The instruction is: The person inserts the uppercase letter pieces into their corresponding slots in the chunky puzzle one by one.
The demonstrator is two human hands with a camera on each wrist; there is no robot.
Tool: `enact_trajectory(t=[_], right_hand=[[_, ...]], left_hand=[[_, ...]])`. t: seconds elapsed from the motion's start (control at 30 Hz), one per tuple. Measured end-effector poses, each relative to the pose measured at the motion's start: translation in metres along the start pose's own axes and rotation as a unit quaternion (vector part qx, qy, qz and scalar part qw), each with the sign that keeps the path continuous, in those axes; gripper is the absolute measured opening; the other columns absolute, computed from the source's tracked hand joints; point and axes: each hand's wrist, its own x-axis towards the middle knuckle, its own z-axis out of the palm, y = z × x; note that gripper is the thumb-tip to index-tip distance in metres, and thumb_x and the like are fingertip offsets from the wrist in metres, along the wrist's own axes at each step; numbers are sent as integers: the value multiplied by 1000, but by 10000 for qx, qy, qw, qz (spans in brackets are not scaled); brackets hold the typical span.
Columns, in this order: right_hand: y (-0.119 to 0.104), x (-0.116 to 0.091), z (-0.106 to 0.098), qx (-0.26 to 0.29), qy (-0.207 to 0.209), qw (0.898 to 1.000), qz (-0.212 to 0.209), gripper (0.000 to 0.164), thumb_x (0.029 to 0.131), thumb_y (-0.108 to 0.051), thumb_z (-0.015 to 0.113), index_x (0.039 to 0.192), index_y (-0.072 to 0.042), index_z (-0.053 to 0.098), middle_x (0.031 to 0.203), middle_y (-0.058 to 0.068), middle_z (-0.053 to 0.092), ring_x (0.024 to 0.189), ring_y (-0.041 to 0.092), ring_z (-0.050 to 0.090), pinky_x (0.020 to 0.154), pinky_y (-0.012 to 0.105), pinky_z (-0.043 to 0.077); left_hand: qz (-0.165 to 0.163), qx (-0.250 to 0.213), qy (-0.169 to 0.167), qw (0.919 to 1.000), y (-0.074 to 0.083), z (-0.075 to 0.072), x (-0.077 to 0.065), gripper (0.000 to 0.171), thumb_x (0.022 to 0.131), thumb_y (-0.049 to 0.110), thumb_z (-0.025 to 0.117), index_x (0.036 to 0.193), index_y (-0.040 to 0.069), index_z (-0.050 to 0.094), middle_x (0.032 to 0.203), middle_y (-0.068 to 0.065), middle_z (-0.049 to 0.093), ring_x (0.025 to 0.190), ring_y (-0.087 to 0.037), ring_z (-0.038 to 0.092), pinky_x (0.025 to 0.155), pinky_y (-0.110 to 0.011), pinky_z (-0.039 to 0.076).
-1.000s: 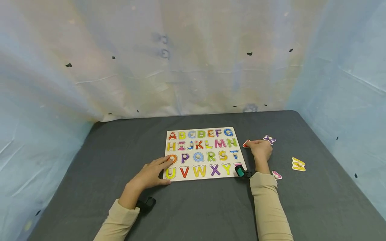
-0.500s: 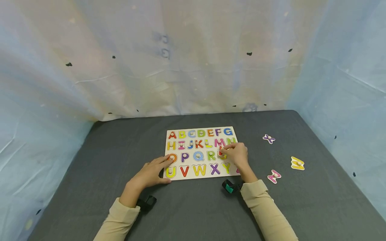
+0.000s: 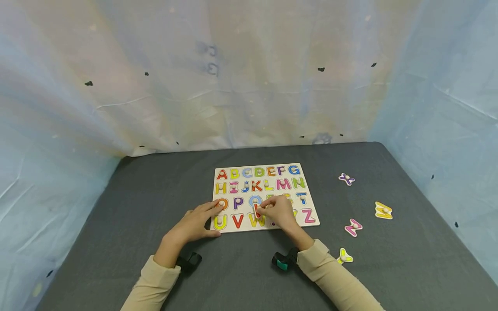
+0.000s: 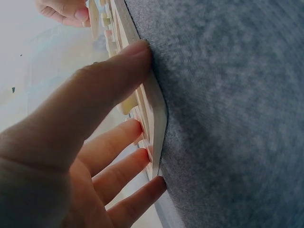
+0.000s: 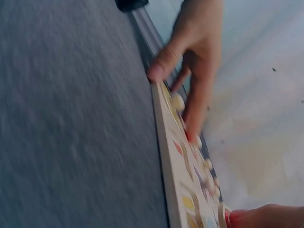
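A pale wooden alphabet puzzle board (image 3: 310,206) lies on the dark cloth. My left hand (image 3: 198,222) rests at its front left corner, thumb against the front edge and fingers extended over the O and U area. Between right thumb and fingers, my right hand (image 3: 281,211) pinches a red letter puzzle piece (image 3: 256,211), tilted above the board near Q and W. The right wrist view shows that red piece's edge (image 5: 223,216) at the fingertips. Knobbed letters fill the upper rows; V (image 3: 237,221) and Z (image 3: 308,216) in the front row show bare, knobless recesses.
Loose letter pieces lie right of the board: a purple X (image 3: 346,179), a yellow W (image 3: 384,211), a pink Z (image 3: 353,227) and a yellow Y (image 3: 344,256) near the right sleeve. A draped cloth wall (image 3: 249,108) stands behind the table.
My right hand has carried the red letter piece left from beside the board to over its front middle, uncovering the Z recess and the loose yellow Y. The left hand stays put.
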Motion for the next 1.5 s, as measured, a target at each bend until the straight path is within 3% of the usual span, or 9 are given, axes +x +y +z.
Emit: enact_trajectory(t=[0.33, 0.53, 0.8, 1.1, 1.5], right_hand=[[-11, -8, 24, 96, -489, 9982, -342, 10, 76, -11, 79, 77, -2, 76, 51, -4, 53, 46, 3, 40, 45, 17, 26], [-14, -9, 35, 25, -639, 9969, -466, 12, 76, -13, 80, 78, -2, 77, 54, 4, 61, 46, 3, 42, 44, 17, 29], [-15, -9, 47, -256, -657, 9965, -446, 12, 76, -16, 80, 77, -4, 77, 68, 9, 72, 50, 4, 46, 46, 17, 33], [-18, -9, 50, -224, -585, 9965, -548, 12, 77, -14, 79, 76, -2, 77, 59, 9, 66, 48, 4, 41, 45, 17, 28], [-17, -8, 50, -550, -570, 9934, -829, 13, 77, -17, 79, 76, -4, 77, 69, 10, 71, 53, 5, 44, 48, 16, 31]], left_hand=[[50, 38, 42, 10000, 1, 0, 1, 78, 79, 35, 78, 146, 15, 43, 157, -11, 36, 142, -38, 37, 105, -67, 32], [51, 59, 79, 9999, 1, 0, 1, 78, 79, 34, 78, 146, 15, 44, 157, -11, 36, 142, -38, 37, 105, -67, 32], [46, 36, 114, 9999, 3, -1, 0, 77, 79, 33, 78, 145, 15, 44, 156, -11, 37, 142, -38, 38, 105, -67, 33], [157, 46, 170, 9997, 2, -1, 1, 77, 79, 33, 78, 146, 14, 44, 156, -10, 37, 140, -38, 40, 103, -66, 34], [43, 40, 120, 9999, 0, 1, 1, 77, 79, 34, 78, 145, 15, 44, 156, -11, 37, 141, -38, 38, 103, -67, 33]])
